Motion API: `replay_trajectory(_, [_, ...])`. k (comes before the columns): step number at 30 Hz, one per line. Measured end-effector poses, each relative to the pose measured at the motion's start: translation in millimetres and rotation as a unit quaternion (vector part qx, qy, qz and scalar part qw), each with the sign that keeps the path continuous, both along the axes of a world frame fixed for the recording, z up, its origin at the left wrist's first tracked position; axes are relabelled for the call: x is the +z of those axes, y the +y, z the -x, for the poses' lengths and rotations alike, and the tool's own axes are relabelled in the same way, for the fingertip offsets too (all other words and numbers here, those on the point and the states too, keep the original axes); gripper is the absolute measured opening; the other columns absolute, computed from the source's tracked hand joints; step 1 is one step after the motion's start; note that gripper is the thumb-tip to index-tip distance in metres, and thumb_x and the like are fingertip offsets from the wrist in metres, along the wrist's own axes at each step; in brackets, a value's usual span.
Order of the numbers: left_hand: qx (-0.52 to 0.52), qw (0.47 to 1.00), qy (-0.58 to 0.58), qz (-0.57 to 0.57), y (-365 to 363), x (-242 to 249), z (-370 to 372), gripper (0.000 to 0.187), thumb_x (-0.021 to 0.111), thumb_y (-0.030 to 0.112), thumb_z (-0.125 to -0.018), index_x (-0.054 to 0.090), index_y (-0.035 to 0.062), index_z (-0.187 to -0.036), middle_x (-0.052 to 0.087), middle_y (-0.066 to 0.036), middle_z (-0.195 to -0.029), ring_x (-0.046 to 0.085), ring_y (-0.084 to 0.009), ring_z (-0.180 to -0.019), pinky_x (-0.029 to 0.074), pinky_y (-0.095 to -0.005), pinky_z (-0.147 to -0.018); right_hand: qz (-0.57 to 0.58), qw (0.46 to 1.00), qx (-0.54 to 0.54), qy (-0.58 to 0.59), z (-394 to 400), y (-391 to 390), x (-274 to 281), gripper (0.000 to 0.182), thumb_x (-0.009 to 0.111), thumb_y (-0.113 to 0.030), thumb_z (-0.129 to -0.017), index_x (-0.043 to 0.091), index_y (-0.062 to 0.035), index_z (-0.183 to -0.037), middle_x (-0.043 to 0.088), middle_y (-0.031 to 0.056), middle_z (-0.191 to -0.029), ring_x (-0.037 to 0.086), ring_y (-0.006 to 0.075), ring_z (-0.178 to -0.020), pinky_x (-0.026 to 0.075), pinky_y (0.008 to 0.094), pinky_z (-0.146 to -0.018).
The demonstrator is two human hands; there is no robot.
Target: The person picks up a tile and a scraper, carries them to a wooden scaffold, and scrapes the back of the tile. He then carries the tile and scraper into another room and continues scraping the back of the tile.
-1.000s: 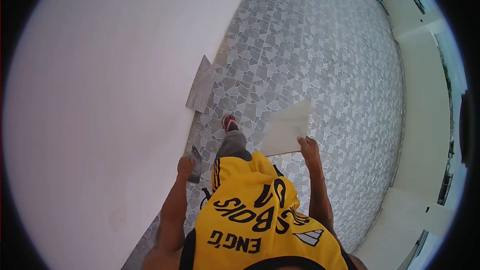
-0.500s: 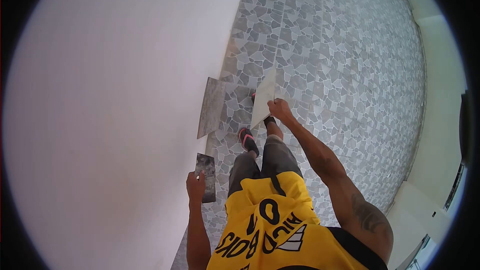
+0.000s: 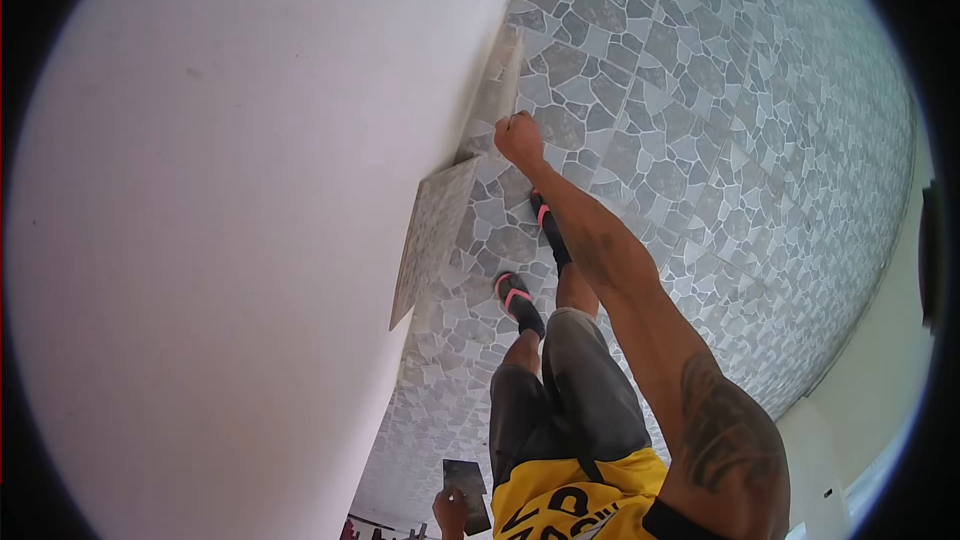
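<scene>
In the head view my right hand point(image 3: 522, 143) is closed on the near edge of a pale, flat, tile-like panel point(image 3: 498, 80). The panel stands tilted along the foot of the white wall, and its lower side is partly hidden. Just nearer to me, a grey mottled panel point(image 3: 432, 230) leans against the same wall. Low in the view, my left hand point(image 3: 450, 514) is wrapped round a dark rectangular trowel point(image 3: 464, 475), beside my shorts. The trowel's handle is hidden by the fingers.
The white wall point(image 3: 240, 220) fills the left side. Grey stone-patterned floor tiles point(image 3: 680, 160) spread to the right. My feet in black and pink sandals point(image 3: 515, 298) stand near the wall. Dark and red items point(image 3: 380, 530) show at the bottom edge.
My right hand has carried the pale panel forward and left, from over my foot to the wall's base. The left hand with the trowel now appears lower, as the view has shifted forward.
</scene>
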State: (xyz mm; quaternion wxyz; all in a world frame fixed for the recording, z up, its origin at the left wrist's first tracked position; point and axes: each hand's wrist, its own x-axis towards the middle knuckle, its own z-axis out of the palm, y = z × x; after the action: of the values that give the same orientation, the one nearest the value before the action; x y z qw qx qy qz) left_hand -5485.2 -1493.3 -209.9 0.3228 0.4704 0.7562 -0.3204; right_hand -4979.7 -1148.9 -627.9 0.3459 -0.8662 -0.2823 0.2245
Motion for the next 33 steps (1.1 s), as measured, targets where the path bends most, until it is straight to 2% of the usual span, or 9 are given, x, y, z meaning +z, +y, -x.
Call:
replay_trajectory(5, [-0.028,0.999,0.032,-0.016,-19.0,-4.1,-5.2,0.031,0.062,0.028,-0.085,0.069,-0.0023,-0.087,0.066,-0.024,-0.079,0.063,-0.0432,-0.079,0.048,-0.0497,-0.071,-0.024,0.999,0.011,-0.047,15.3,32.6,-20.5,0.034,0.05,-0.021,-0.085,0.06,0.0058,-0.066,0.061,0.0271,-0.076,0.06,0.0437,-0.071,0.051,0.0497,-0.071])
replay_trajectory(8, [-0.016,0.999,0.034,0.012,-13.0,-2.8,-13.8,0.032,0.062,0.029,-0.086,0.069,-0.0024,-0.088,0.065,-0.024,-0.079,0.063,-0.0432,-0.078,0.047,-0.0497,-0.07,-0.014,0.986,0.141,-0.089,25.7,38.1,-43.6,0.031,0.05,-0.019,-0.084,0.062,0.0031,-0.066,0.062,0.0246,-0.075,0.061,0.0413,-0.073,0.052,0.0473,-0.073])
replay_trajectory(11, [0.005,1.0,0.014,0.001,2.3,-3.7,-29.9,0.033,0.062,0.03,-0.087,0.069,-0.0022,-0.09,0.065,-0.025,-0.081,0.063,-0.0432,-0.079,0.047,-0.0495,-0.07,0.096,0.962,0.241,-0.087,43.8,48.7,-66.5,0.028,0.05,-0.017,-0.084,0.064,0.0008,-0.066,0.064,0.0234,-0.078,0.061,0.0393,-0.079,0.051,0.0458,-0.076])
replay_trajectory(14, [-0.003,1.0,0.007,-0.02,10.7,-4.1,-37.5,0.028,0.06,0.025,-0.087,0.068,-0.0014,-0.089,0.065,-0.023,-0.079,0.063,-0.0411,-0.078,0.048,-0.0481,-0.069,0.131,0.903,0.408,-0.025,47.0,54.4,-68.7,0.026,0.052,-0.016,-0.081,0.064,0.0014,-0.066,0.065,0.0233,-0.081,0.062,0.0383,-0.081,0.051,0.0466,-0.078])
replay_trajectory(17, [-0.002,1.0,0.019,-0.023,17.1,-7.1,-38.7,0.026,0.06,0.023,-0.088,0.068,-0.0014,-0.087,0.065,-0.022,-0.079,0.063,-0.0405,-0.078,0.048,-0.0477,-0.068,-0.068,0.963,0.258,0.033,68.7,49.1,-111.6,0.024,0.053,-0.016,-0.078,0.065,0.0039,-0.073,0.065,0.024,-0.084,0.062,0.0396,-0.074,0.05,0.0477,-0.079])
replay_trajectory(20, [0.001,1.0,0.019,-0.022,13.5,-9.4,-33.1,0.027,0.06,0.024,-0.088,0.068,-0.0022,-0.087,0.065,-0.023,-0.08,0.063,-0.0411,-0.078,0.048,-0.0481,-0.069,0.017,0.964,0.225,0.138,57.3,49.1,-60.1,0.026,0.053,-0.017,-0.079,0.067,0.005,-0.079,0.066,0.0238,-0.085,0.062,0.0422,-0.079,0.05,0.0479,-0.081])
replay_trajectory(23, [0.006,1.0,0.021,-0.018,19.5,-8.3,-38.1,0.028,0.06,0.024,-0.088,0.068,-0.0027,-0.087,0.065,-0.023,-0.081,0.063,-0.0415,-0.079,0.048,-0.0481,-0.07,0.054,0.928,0.341,0.138,65.9,45.8,-66.0,0.041,0.053,-0.028,-0.082,0.065,0.0071,-0.098,0.063,0.0295,-0.101,0.059,0.0438,-0.1,0.047,0.0457,-0.09])
replay_trajectory(26, [0.008,1.0,0.007,-0.025,14.4,-7.3,-35.4,0.029,0.06,0.025,-0.089,0.068,-0.003,-0.088,0.064,-0.024,-0.082,0.063,-0.0417,-0.08,0.048,-0.0481,-0.07,-0.016,0.939,0.275,0.204,77.3,23.0,45.0,0.055,0.056,-0.039,-0.084,0.061,0.0101,-0.109,0.058,0.0313,-0.113,0.056,0.0433,-0.109,0.045,0.0449,-0.094])
replay_trajectory(33, [-0.007,0.997,-0.033,-0.075,13.2,-9.8,-29.2,0.03,0.061,0.026,-0.089,0.068,-0.0033,-0.09,0.063,-0.024,-0.082,0.062,-0.0423,-0.08,0.047,-0.0486,-0.07,-0.045,0.92,0.361,0.146,93.8,5.1,62.8,0.067,0.061,-0.045,-0.085,0.052,0.0115,-0.119,0.056,0.0327,-0.116,0.055,0.0438,-0.11,0.044,0.0442,-0.095])
